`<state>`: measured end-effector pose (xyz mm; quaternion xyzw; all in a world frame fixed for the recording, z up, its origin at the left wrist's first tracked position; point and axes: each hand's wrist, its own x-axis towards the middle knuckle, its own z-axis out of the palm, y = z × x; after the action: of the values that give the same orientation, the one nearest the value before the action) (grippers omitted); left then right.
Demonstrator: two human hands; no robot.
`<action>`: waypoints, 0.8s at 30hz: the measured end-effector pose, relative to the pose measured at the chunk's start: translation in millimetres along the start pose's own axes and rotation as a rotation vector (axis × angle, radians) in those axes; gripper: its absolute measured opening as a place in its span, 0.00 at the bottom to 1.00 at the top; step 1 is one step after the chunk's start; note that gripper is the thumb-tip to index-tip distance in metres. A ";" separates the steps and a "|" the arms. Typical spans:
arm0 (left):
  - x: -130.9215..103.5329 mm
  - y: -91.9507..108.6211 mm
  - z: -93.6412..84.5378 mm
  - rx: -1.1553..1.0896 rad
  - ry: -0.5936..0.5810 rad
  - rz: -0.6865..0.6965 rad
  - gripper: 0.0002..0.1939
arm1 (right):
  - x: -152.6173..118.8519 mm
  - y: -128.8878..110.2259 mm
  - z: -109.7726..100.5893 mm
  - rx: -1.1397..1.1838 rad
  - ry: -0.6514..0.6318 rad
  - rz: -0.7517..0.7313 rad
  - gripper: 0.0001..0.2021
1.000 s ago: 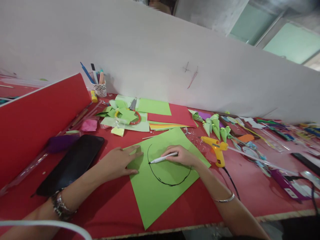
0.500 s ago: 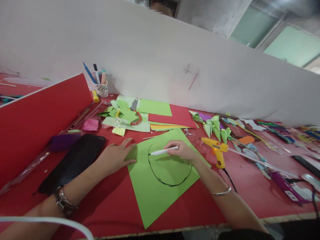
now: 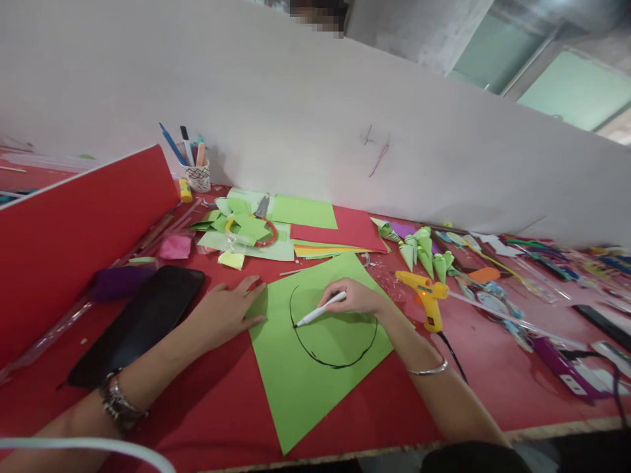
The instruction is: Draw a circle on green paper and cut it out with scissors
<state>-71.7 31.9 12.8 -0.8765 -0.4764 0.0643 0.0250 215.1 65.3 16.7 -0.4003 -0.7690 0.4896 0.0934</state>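
A green sheet of paper (image 3: 315,407) lies on the red table, turned at an angle, with a black curved line drawn on it like a large unclosed circle. My right hand (image 3: 352,297) grips a white marker (image 3: 320,309), its black tip touching the left side of the curve. Part of the sheet and of the curve's upper right is hidden by that hand. My left hand (image 3: 231,312) rests flat with fingers spread, its fingertips on the sheet's left edge. A black phone (image 3: 140,325) lies beside my left forearm.
A yellow glue gun (image 3: 426,295) with a cord lies right of the sheet, near small green paper cones (image 3: 424,249). Behind are scissors (image 3: 263,207), paper scraps and coloured sheets (image 3: 340,230). A pen cup (image 3: 197,177) stands by the white partition; a red panel (image 3: 83,243) is at left.
The marker's tip has moved down along the left side of the curve, and the marker is tilted more steeply. My left hand stays at the sheet's edge.
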 end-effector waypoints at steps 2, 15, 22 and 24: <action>-0.1 0.4 -1.0 0.003 0.000 0.000 0.26 | 0.8 0.0 3.6 -0.010 0.060 0.007 0.10; -0.3 0.8 0.1 -0.044 0.006 -0.005 0.26 | -4.2 0.1 4.4 -0.019 0.097 0.018 0.10; -0.5 2.1 -1.5 -0.014 0.007 0.003 0.26 | -0.7 -0.2 10.9 -0.006 0.216 0.018 0.11; -0.2 2.2 -1.2 -0.009 0.009 0.001 0.26 | -0.6 0.1 14.0 -0.022 0.389 0.023 0.12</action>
<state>-69.8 30.5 13.8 -0.8772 -0.4761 0.0584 0.0228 208.0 55.4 9.7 -0.4971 -0.7373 0.3953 0.2304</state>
